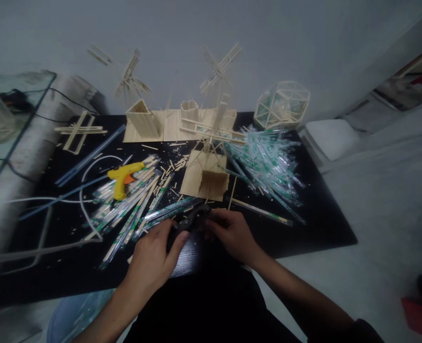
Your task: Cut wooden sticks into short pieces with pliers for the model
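Note:
My left hand [155,255] is closed round a black pliers-like hand tool [191,221], held low over the near edge of the table. At the tool's far end my right hand [232,233] has its fingers pinched together; whatever lies between them is too dark and small to make out. Just beyond both hands stands a windmill model [207,176] of thin wooden sticks, with a square box on its base and crossed blades above. Wrapped chopsticks [153,190] lie in a loose pile to the left, under a yellow glue gun [125,178].
More stick windmills [142,121] stand along the wall. A heap of clear and green wrappers [268,162] covers the right side, near a faceted stick frame [282,105]. A white cable [84,190] loops at left. Below is a bluish bin [58,317]; a white stool [332,138] stands right.

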Demonstrator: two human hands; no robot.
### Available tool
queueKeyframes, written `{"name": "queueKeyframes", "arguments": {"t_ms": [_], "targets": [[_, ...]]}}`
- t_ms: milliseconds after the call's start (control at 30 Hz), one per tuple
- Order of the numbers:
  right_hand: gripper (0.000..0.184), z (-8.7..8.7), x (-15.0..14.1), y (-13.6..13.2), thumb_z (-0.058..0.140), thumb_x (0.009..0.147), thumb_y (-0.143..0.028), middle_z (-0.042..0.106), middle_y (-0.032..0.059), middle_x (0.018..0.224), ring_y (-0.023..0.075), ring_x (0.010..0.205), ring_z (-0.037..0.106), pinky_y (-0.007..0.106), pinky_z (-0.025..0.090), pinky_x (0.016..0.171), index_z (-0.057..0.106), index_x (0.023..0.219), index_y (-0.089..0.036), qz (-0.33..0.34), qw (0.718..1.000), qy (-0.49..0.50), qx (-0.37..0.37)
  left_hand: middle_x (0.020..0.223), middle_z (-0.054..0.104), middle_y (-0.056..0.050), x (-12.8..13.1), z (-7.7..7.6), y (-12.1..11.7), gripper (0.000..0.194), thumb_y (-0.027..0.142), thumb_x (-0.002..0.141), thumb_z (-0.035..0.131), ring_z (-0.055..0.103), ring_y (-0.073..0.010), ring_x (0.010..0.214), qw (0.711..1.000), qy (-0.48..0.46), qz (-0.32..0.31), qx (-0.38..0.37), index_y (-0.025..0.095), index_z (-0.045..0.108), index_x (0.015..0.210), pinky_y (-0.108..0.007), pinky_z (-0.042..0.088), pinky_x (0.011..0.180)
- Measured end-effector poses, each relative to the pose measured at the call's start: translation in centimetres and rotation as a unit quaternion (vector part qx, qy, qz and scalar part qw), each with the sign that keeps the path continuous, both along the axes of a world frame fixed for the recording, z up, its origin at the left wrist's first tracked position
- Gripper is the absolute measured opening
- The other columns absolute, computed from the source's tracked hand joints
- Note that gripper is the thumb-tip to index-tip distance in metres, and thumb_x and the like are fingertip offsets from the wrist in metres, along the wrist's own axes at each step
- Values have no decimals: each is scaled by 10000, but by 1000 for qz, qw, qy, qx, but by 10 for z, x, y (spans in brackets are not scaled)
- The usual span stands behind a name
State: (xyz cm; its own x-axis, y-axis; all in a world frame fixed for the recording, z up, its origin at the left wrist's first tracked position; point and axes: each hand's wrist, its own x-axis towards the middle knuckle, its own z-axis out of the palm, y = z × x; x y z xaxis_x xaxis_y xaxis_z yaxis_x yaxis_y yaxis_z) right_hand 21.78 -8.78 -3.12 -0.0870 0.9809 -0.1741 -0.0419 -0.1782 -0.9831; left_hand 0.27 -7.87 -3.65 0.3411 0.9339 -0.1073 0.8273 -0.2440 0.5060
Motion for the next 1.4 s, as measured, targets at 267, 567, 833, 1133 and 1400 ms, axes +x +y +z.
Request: {"name": "queueKeyframes", "arguments": {"t_ms": [267,567,833,1133,1400], "targets": [[150,-4,-2,-2,660,887,-268,666,2,677,109,544,568,223,439,533,734,814,-160,-3,1000,0,-11,897,762,-85,0,-2,2,457,548,1004,328,741,-291,818,999,-5,-11,-31,201,624,1029,-414,561,732],[215,-3,-2,0,655,900,-307,617,-10,610,105,525,534,221,417,536,696,749,-159,4,1000,-23,-9,852,778,-86,1,-2,5,481,554,998,343,757,-295,798,1000,20,-15,2,194,661,1040,-402,573,710],[370,1,8,5,629,939,-455,579,-14,621,97,531,517,212,402,527,663,743,-143,92,995,32,-31,920,767,-81,-3,-3,6,413,523,999,382,746,-269,837,998,-32,-46,37,200,640,1018,-397,584,728],[428,6,13,9,667,906,-523,529,-20,667,73,546,405,217,289,519,608,726,-139,141,982,110,-61,1004,775,-84,-3,-2,7,372,482,990,422,749,-267,914,996,-64,-57,18,201,647,1085,-396,589,800],[434,-2,11,8,708,859,-553,485,-40,647,64,531,339,221,219,497,608,777,-139,127,972,166,-111,868,783,-90,-2,3,7,448,520,990,376,755,-288,793,998,-10,-42,-35,191,672,1053,-406,585,717]]}}
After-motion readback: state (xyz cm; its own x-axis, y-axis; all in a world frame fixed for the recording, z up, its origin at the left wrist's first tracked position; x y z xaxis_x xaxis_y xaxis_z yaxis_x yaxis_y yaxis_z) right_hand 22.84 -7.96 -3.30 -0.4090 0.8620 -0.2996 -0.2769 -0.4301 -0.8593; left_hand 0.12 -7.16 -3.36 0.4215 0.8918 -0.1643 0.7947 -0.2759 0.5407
